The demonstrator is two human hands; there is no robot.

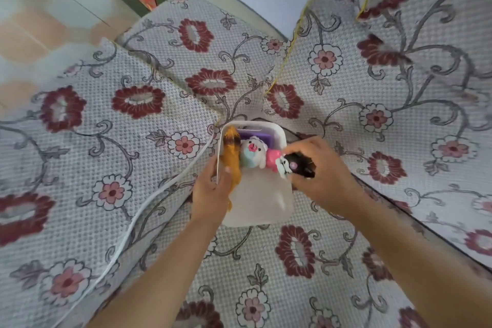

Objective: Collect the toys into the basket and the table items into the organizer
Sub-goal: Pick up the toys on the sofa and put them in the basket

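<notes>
Plainly the small black-and-white toy figure point(299, 168) is the piece being dealt with. It hangs at the right rim of the white plastic basket point(255, 202), gripped in the curled fingers of the right hand point(322, 176). It is tipped inward, pale end over the opening, which looks like the last stretch before a drop, though it has not yet been let go.

The left hand point(213, 192) clasps the basket's left wall, thumb over the rim and inside and fingers outside. This is probably to keep the light tub from sliding or tipping on soft upholstery while the other hand loads it.

Inside, three toys are crowded at the far end: an orange-brown plush animal point(231, 152) along the left wall, a white-and-blue plush creature point(251, 153) in the middle, and a pink plastic toy point(273, 158) just beside the incoming figure. A purple block-shaped item point(255, 136) lies behind them. The near half of the basket floor is bare, so there is room.

The basket sits on a sofa seat with a grey floral woven cover point(133, 157). A white cord point(138, 216) trails across it on the left. No table or organizer is in view.
</notes>
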